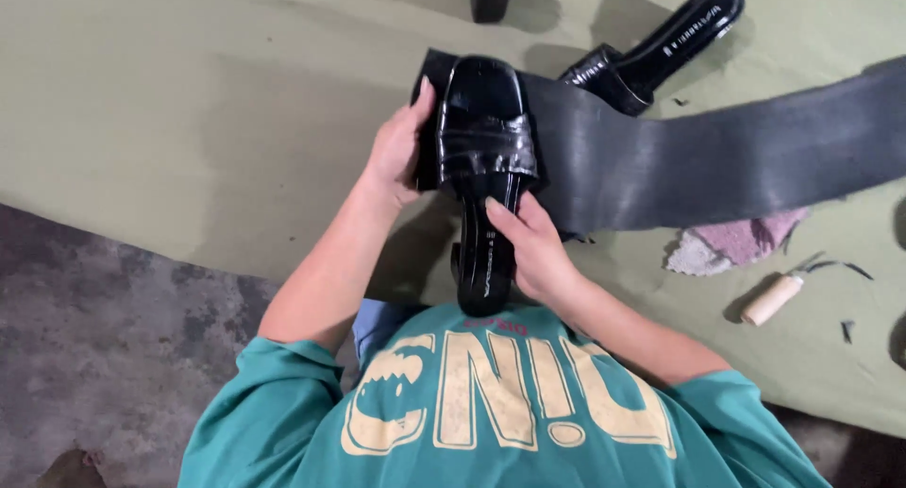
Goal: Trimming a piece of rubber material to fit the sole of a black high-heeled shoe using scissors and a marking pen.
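The left hand (396,153), at centre frame, is curled around the left edge of a glossy black sandal (484,158), thumb up near the toe and fingers wrapped out of sight beneath, so it grips the front part firmly. The right hand (533,247), just below and to the right, is partly closed on the sandal's narrow waist, its thumb lying flat on the insole and the fingers tucked round the right edge.

The sandal's long axis runs almost straight up and down the frame. Its toe points to the top of the picture, away from the person, and its heel end sits low, close to the green shirt (491,403). Both hands touch it; the left is nearer the toe and strap, the right nearer the heel.

The front half of the sandal rests on a long black rubber sheet (717,158) that stretches from centre frame out to the right edge, lying on the olive-green tabletop (189,101).

At the upper right of the frame a second black sandal (661,44) lies aslant, its strap end touching the sheet's upper edge. Below the sheet at the right lie a pinkish rag (736,243) and a tool with a pale wooden handle (772,299), well apart from both hands. A dark object at the top centre is cut off by the frame.
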